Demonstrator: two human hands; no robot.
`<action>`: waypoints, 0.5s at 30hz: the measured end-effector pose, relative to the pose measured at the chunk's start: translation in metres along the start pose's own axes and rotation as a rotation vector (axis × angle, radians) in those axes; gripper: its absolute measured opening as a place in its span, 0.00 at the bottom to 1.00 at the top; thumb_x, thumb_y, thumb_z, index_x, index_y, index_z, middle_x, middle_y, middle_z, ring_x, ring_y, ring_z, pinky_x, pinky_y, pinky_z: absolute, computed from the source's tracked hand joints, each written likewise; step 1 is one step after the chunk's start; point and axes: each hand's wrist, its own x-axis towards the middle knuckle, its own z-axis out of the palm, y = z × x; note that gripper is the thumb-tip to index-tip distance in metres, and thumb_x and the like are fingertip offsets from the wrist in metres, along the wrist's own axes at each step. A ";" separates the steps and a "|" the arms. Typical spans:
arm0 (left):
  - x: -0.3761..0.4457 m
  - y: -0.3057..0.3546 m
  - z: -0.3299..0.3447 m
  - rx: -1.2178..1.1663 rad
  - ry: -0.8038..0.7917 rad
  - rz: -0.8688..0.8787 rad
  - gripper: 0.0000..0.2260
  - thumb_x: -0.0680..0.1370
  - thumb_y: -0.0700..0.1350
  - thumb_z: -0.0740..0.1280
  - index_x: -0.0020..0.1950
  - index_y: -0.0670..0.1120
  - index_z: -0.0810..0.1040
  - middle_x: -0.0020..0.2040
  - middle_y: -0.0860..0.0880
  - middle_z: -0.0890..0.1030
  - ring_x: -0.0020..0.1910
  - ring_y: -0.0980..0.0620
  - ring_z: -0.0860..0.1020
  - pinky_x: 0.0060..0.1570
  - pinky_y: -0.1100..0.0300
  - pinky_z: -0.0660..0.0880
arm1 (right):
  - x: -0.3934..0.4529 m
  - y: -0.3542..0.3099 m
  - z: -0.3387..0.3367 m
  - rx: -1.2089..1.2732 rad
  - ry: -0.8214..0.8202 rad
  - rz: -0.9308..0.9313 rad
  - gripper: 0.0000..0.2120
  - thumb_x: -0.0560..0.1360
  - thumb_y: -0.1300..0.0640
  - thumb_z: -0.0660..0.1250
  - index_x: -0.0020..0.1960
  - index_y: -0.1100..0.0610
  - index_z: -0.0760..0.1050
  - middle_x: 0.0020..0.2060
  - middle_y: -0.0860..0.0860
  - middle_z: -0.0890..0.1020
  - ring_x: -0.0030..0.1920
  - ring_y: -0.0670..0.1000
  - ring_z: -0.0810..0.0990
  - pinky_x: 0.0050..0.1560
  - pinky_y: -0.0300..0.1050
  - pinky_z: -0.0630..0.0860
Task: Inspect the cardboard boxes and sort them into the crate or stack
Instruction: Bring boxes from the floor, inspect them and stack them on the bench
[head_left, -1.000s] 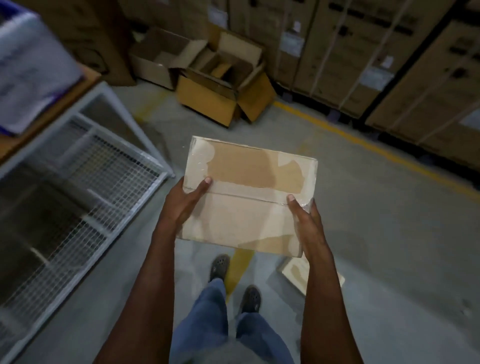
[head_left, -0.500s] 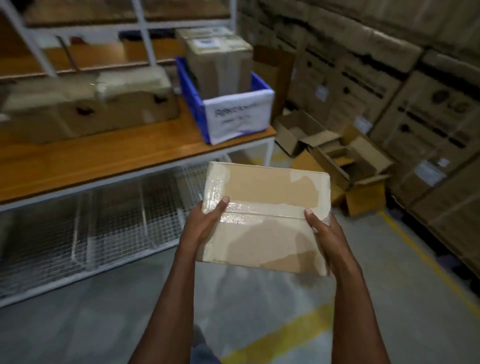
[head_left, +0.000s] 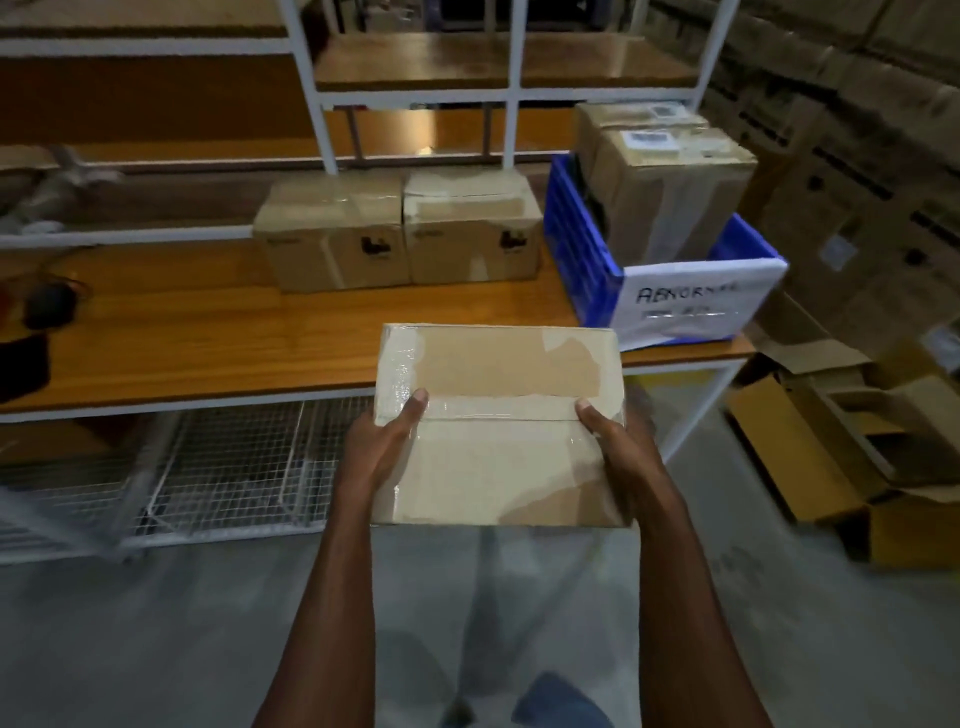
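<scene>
I hold a taped cardboard box (head_left: 498, 421) in front of me, its top face showing a torn brown patch and clear tape. My left hand (head_left: 382, 449) grips its left side with the thumb on top; my right hand (head_left: 621, 452) grips the right side the same way. Ahead on the wooden table (head_left: 208, 332) stands a blue crate (head_left: 587, 260) with a white "ABNORMAL" label, holding two cardboard boxes (head_left: 670, 192). Two closed boxes (head_left: 400, 234) sit side by side on the table left of the crate.
A white metal shelf frame (head_left: 322, 104) rises behind the table, with a wire mesh rack (head_left: 218, 467) below it. Open empty cartons (head_left: 852, 457) lie on the floor at right. Tall stacked cartons (head_left: 857, 104) line the right wall. A dark object (head_left: 47, 306) lies at the table's left.
My view has swung left from the floor and open cartons to face the table and crate. The box stays gripped in both hands the same way.
</scene>
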 end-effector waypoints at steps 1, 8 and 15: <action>0.007 -0.001 -0.005 -0.014 0.010 -0.005 0.24 0.75 0.69 0.69 0.63 0.56 0.80 0.54 0.53 0.81 0.53 0.49 0.80 0.53 0.54 0.73 | 0.009 -0.003 0.010 0.015 -0.025 0.025 0.12 0.80 0.49 0.72 0.63 0.44 0.77 0.56 0.46 0.84 0.52 0.48 0.83 0.44 0.45 0.77; 0.072 0.003 -0.014 -0.079 0.109 -0.077 0.25 0.76 0.65 0.71 0.65 0.50 0.80 0.56 0.48 0.83 0.56 0.45 0.81 0.57 0.51 0.76 | 0.088 -0.020 0.058 0.043 -0.140 0.089 0.15 0.79 0.49 0.73 0.65 0.44 0.76 0.56 0.48 0.86 0.53 0.51 0.85 0.44 0.47 0.81; 0.158 0.026 -0.004 -0.043 0.135 -0.121 0.28 0.75 0.67 0.71 0.66 0.48 0.80 0.58 0.48 0.82 0.56 0.44 0.80 0.62 0.46 0.77 | 0.186 -0.045 0.083 -0.052 -0.158 0.048 0.19 0.78 0.45 0.73 0.66 0.48 0.77 0.56 0.47 0.85 0.55 0.51 0.84 0.46 0.46 0.77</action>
